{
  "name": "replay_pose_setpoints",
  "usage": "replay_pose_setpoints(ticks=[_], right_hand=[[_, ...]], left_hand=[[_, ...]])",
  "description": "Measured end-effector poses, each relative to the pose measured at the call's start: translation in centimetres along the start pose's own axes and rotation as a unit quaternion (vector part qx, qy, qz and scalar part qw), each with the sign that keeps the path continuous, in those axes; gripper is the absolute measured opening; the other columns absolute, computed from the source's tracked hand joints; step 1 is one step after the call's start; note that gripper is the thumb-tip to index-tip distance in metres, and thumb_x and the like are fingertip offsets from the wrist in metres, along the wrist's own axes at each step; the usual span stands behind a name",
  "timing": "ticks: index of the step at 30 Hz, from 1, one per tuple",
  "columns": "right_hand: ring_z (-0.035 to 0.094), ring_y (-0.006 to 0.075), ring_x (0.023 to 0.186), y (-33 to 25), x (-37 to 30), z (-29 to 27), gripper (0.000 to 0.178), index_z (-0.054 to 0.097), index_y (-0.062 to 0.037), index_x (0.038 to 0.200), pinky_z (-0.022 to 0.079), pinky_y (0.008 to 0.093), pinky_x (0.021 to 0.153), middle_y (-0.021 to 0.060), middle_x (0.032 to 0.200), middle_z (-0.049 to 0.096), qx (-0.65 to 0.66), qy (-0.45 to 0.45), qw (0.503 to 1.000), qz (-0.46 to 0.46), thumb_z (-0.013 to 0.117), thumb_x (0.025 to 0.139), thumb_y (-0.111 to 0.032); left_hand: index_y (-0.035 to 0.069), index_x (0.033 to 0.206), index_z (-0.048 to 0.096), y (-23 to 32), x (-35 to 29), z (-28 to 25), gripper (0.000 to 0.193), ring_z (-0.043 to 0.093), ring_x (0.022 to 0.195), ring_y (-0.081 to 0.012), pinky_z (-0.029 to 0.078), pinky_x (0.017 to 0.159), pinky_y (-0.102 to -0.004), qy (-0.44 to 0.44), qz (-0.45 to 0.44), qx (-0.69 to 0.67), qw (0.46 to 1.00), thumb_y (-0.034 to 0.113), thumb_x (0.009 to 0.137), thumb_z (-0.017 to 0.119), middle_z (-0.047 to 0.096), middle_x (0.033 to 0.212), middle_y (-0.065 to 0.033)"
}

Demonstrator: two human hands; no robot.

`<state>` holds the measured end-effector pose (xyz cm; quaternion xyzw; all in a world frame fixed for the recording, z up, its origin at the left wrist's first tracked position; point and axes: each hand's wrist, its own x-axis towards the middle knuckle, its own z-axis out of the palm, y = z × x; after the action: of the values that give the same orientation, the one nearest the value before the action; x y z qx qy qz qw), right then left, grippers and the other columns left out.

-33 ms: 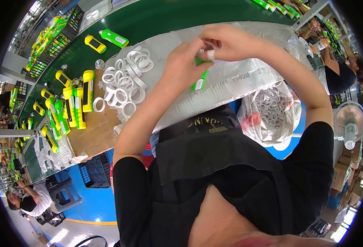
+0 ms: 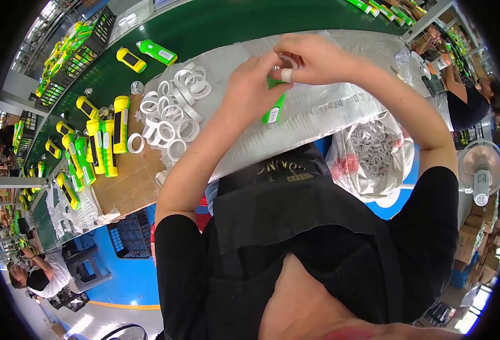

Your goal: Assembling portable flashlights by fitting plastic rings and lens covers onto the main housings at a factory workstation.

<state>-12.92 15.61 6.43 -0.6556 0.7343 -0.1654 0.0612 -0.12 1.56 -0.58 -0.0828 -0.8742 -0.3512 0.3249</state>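
A green flashlight stands over the plastic-covered worktop, its lower end showing below my fingers. My left hand is closed round its upper body. At the flashlight's head, my right hand has its fingers curled round the rim, where a pale ring shows in part; my fingers hide the rest. A white wrap covers a fingertip of the right hand. Left of my forearm lies a loose pile of white rings. Several yellow and green flashlights lie beyond it.
A green conveyor belt runs along the far side, with a yellow flashlight and a green one on it. Below the worktop's right edge hangs a bag of rings. A fan stands at right. Co-workers sit on both sides.
Both hands and the flashlight have shifted very slightly to the left. The grip looks the same.
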Motion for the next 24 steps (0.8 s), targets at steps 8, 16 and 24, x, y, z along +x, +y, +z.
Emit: replay_pose_setpoints(ticks=[8, 16, 24], right_hand=[[0.053, 0.02, 0.064, 0.5, -0.9, -0.6, 0.042, 0.062, 0.0001, 0.095, 0.044, 0.0335, 0.058, 0.0094, 0.071, 0.056, 0.048, 0.035, 0.998, 0.02, 0.067, 0.087, -0.041], [0.058, 0.0147, 0.085, -1.4, -3.2, -2.2, 0.035, 0.054, -0.0024, 0.108, 0.046, 0.0285, 0.076, 0.0069, 0.092, 0.061, 0.251, 0.07, 0.963, 0.073, 0.046, 0.1, -0.036], [0.063, 0.0269, 0.097, 6.1, -0.5, 4.9, 0.041, 0.055, -0.007, 0.117, 0.049, 0.0355, 0.084, 0.0122, 0.101, 0.065, 0.141, 0.139, 0.972, 0.123, 0.034, 0.102, -0.04]], left_hand=[[0.01, 0.112, 0.057, -0.5, 0.4, -0.3, 0.048, 0.064, 0.084, -0.0187, 0.051, 0.076, -0.0293, -0.073, -0.054, -0.069, 0.993, 0.014, 0.071, 0.084, 0.068, 0.097, -0.0044], [0.006, 0.148, 0.026, 2.0, -1.7, -3.5, 0.081, 0.067, 0.077, -0.0216, 0.054, 0.065, -0.0325, -0.308, -0.327, -0.564, 0.693, 0.037, 0.087, 0.07, 0.066, 0.095, -0.0157], [0.006, 0.115, 0.052, -3.2, -0.4, 1.2, 0.036, 0.068, 0.076, -0.0305, 0.052, 0.062, -0.0376, -0.162, -0.143, -0.017, 0.976, 0.024, 0.088, 0.066, 0.068, 0.087, -0.0154]])
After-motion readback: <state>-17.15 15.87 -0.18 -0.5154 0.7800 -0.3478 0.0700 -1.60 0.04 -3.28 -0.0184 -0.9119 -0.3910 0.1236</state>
